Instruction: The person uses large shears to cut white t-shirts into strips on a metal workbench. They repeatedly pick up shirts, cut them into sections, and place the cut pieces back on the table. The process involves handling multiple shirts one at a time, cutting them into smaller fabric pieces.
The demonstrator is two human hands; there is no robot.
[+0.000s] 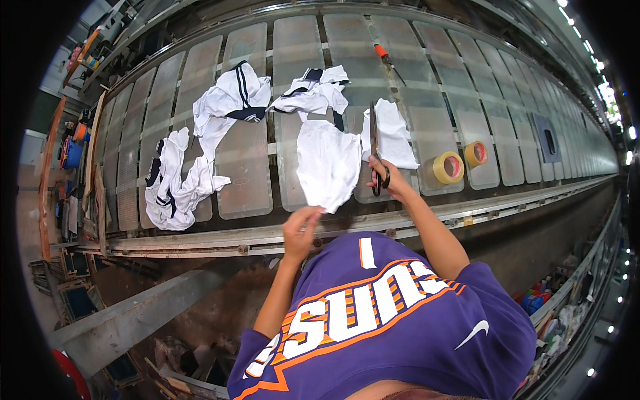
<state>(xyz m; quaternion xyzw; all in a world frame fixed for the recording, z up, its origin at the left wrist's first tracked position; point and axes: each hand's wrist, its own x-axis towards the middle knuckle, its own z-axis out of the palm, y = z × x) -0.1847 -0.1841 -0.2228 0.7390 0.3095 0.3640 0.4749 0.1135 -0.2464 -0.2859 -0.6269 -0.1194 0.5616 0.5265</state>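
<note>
My left hand (301, 230) pinches the lower edge of a white cloth piece (328, 163), which lies spread over the flat panels in front of me. My right hand (388, 179) grips long scissors (373, 140) by their dark handles, with the blades pointing away from me alongside that cloth. A second white piece (393, 133) lies flat just right of the scissors. Crumpled white garments with navy stripes and trim lie farther back (305, 97), at the back left (220, 93) and at the left (177, 193).
A long row of rectangular panels (245, 190) runs along a metal rail (167, 245). Two yellow tape rolls (441, 168) sit right of my right hand. A red-handled tool (383, 55) lies at the back, and a grey-blue board with a dark object (543, 130) lies farther right.
</note>
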